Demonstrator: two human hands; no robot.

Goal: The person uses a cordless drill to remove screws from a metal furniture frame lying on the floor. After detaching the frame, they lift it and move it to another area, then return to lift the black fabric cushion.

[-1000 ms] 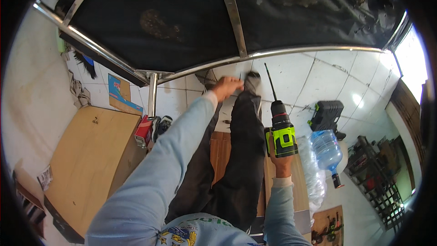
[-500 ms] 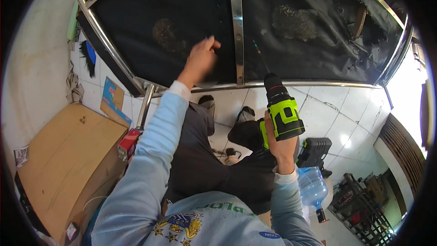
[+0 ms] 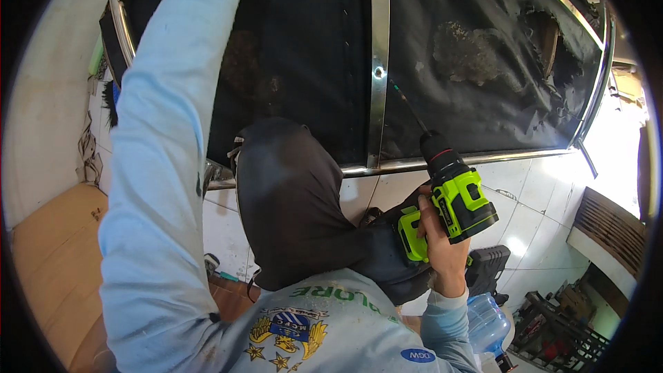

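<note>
My right hand [image 3: 447, 252] is wrapped round the grip of a bright green and black cordless drill [image 3: 459, 200]. A long thin drill bit [image 3: 411, 110] points up and left from the chuck, its tip close to a flat metal strip [image 3: 380, 62] with holes in it. Whether the tip touches anything I cannot tell. That strip crosses a large frame of shiny metal tube [image 3: 483, 157] backed with black sheeting [image 3: 304, 48]. My left arm [image 3: 159, 138] stretches forward over the sheeting to the top edge of the picture, and the hand itself is beyond it.
Torn sheeting [image 3: 552, 41] gapes at the right of the frame. To the right on the tiled floor are a black tool case [image 3: 487, 266], a blue water jug [image 3: 487, 324] and a dark metal rack [image 3: 559, 324]. A brown board [image 3: 52, 249] leans at the left. My knee rises against the frame.
My left arm has reached far forward, taking the hand out of the picture. My left leg has come up toward the frame. The drill sits slightly lower and further right in view.
</note>
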